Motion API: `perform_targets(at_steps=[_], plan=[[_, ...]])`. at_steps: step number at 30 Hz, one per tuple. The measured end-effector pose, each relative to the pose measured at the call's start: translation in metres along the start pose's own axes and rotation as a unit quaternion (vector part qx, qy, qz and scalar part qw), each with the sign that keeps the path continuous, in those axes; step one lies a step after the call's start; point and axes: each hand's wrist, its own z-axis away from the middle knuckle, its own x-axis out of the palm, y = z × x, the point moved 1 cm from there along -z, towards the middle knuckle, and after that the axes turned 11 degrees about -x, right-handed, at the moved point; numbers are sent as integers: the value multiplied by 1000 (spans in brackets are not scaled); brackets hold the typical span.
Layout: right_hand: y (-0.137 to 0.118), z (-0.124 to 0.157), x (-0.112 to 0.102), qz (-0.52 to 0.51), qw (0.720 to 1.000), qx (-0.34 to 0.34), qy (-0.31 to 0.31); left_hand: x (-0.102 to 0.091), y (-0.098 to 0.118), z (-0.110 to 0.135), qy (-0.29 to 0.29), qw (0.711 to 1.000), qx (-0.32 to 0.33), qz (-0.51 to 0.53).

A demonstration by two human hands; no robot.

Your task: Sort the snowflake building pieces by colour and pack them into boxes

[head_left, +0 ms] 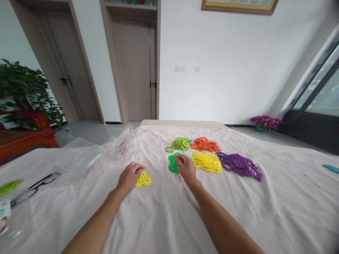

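My left hand (129,176) rests on the pale sheet with curled fingers touching a small cluster of yellow snowflake pieces (144,179). My right hand (185,166) lies over a dark green pile (172,164), fingers pinched together on the green pieces. Beyond it lie a light green pile (180,143), an orange pile (205,144), a larger yellow pile (207,162) and a purple pile (239,164).
Clear plastic bags (87,151) lie at the left, with black glasses (39,183) and a light green piece (10,186) nearby. A teal object (331,168) sits at the right edge. Red wooden furniture (23,135), a plant and doors stand behind.
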Motion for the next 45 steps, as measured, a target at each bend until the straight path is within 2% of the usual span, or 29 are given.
perform_targets(at_steps=[3,5,9,13,17,20,22,29,32,35,38,40,45], plan=[[12,-4,-7,84,995,-24,52,0,0,-1,5,1000,-1,0],[10,-1,-6,104,991,-62,57,0,0,-1,5,1000,-2,1],[-20,13,8,50,985,-162,-32,-1,2,0,6,1000,-4,6],[-58,35,27,24,959,-253,-125,-4,5,2,-1,1000,4,10],[-78,49,40,59,940,-276,-191,-6,8,2,0,1000,10,8],[-81,52,46,78,932,-278,-221,-6,8,2,6,1000,14,3],[-79,51,48,70,935,-267,-220,-5,7,1,8,1000,15,0],[-66,49,49,-25,956,-217,-195,-5,7,3,-7,1000,2,14],[-55,38,39,-44,968,-200,-145,-5,6,3,-11,1000,0,17],[-33,18,20,-18,986,-157,-59,-5,5,2,-14,1000,-1,15],[-2,-3,-5,33,995,-87,22,-4,4,2,-18,1000,-5,16],[21,-13,-23,73,994,-39,73,-4,3,2,-17,1000,-6,17],[74,-19,-62,180,972,77,130,-3,2,1,-12,1000,-2,20]])
